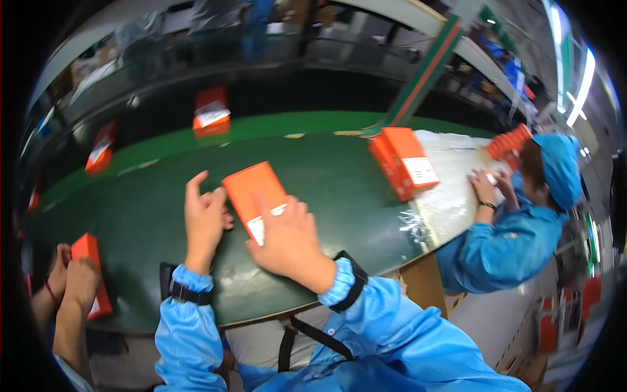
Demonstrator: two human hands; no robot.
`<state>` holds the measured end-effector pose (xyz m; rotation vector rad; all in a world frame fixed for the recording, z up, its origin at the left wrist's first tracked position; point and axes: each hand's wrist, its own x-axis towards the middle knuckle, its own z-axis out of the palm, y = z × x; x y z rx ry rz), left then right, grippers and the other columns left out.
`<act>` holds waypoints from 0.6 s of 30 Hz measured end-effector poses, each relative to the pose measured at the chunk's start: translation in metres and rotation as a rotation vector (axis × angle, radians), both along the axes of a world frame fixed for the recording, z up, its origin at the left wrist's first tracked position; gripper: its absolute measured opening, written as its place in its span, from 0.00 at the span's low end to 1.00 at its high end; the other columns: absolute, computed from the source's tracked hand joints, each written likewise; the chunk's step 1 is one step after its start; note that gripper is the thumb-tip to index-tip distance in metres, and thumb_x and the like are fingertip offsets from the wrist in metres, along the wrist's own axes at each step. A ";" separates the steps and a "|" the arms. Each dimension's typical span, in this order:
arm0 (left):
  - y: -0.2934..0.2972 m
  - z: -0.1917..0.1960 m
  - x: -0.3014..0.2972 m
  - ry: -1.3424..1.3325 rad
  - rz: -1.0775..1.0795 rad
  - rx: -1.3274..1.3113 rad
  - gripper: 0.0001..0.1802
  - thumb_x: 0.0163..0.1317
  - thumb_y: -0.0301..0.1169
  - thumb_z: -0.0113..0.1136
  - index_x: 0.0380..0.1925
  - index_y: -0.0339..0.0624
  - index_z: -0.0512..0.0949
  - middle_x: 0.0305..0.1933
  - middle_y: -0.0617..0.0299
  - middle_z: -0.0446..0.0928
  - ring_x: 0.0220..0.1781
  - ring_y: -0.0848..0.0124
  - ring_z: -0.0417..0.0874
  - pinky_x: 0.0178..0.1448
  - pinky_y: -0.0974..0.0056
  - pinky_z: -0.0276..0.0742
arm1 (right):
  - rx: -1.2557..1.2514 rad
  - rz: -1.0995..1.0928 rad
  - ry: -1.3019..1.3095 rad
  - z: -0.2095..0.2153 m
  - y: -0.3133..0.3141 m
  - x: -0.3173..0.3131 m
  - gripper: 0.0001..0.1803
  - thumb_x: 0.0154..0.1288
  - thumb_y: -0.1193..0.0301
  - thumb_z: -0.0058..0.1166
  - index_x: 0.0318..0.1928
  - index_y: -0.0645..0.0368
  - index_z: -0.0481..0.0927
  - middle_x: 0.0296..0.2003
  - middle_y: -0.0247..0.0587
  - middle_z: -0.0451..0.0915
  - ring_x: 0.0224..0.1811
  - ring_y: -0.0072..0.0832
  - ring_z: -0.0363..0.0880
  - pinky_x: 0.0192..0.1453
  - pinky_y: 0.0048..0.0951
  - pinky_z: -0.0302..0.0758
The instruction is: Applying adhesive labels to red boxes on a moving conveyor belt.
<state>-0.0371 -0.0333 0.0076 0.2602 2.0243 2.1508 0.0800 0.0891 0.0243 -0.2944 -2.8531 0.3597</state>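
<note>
The right hand (290, 245) lies flat over the near end of an orange box (253, 196), its fingers spread and pressing down on the lid rather than curled round it; the left hand (204, 219) sits just beside the box's left edge, fingers loosely open with the forefinger raised, touching the edge or nearly so; which, the view does not settle. The box rests on the green surface (326, 189) close to its near edge, tilted, with a white label showing under the right hand's fingers.

The step in hand looks like steadying or squaring the box on the surface; a next move would call for a firm hold from both sides, since neither hand grips it now.

Further along, a pair of boxes (403, 162) lies toward the right end, by a sheet of clear film (450, 196); a co-worker in a blue cap (560, 166) works there; another box (211, 112) lies at the far edge; a third person's hands (68, 277) hold a box (91, 274) at the left end.
</note>
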 end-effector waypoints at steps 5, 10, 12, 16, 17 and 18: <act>-0.028 -0.023 0.001 0.147 0.052 -0.148 0.23 0.66 0.27 0.59 0.61 0.42 0.69 0.23 0.68 0.72 0.18 0.79 0.74 0.20 0.73 0.70 | -0.709 0.115 -0.142 0.048 0.069 0.007 0.45 0.49 0.56 0.69 0.67 0.64 0.73 0.47 0.63 0.82 0.51 0.50 0.84 0.56 0.44 0.78; 0.010 -0.032 0.015 0.404 0.049 -0.223 0.15 0.61 0.28 0.63 0.48 0.37 0.79 0.21 0.63 0.74 0.23 0.75 0.75 0.32 0.64 0.74 | -0.376 -0.259 0.396 0.077 0.238 0.064 0.51 0.47 0.65 0.72 0.74 0.60 0.65 0.55 0.55 0.77 0.51 0.41 0.81 0.55 0.38 0.80; 0.009 -0.031 0.010 0.386 0.008 -0.239 0.14 0.61 0.28 0.62 0.47 0.36 0.79 0.20 0.60 0.74 0.23 0.72 0.76 0.32 0.63 0.73 | -0.144 -0.401 0.288 0.074 0.296 0.063 0.47 0.47 0.67 0.70 0.71 0.60 0.69 0.56 0.56 0.76 0.53 0.43 0.80 0.58 0.39 0.77; -0.006 -0.031 0.005 0.347 -0.002 -0.232 0.13 0.61 0.28 0.61 0.46 0.36 0.78 0.21 0.61 0.74 0.24 0.67 0.77 0.32 0.60 0.73 | -0.175 -0.309 0.072 0.048 0.319 0.049 0.47 0.46 0.71 0.67 0.72 0.61 0.69 0.55 0.62 0.78 0.60 0.49 0.78 0.65 0.40 0.73; -0.010 -0.029 0.002 0.342 0.010 -0.241 0.13 0.61 0.28 0.61 0.46 0.36 0.78 0.21 0.61 0.74 0.24 0.67 0.77 0.32 0.60 0.73 | -0.209 -0.400 0.031 0.052 0.317 0.047 0.46 0.47 0.71 0.67 0.71 0.61 0.70 0.58 0.62 0.76 0.63 0.51 0.76 0.67 0.41 0.71; -0.009 -0.030 -0.003 0.407 0.079 -0.249 0.14 0.60 0.27 0.61 0.46 0.36 0.77 0.24 0.60 0.75 0.26 0.66 0.78 0.33 0.60 0.74 | -0.210 -0.402 0.023 0.057 0.305 0.050 0.46 0.47 0.71 0.67 0.71 0.61 0.70 0.58 0.62 0.76 0.63 0.51 0.76 0.67 0.41 0.71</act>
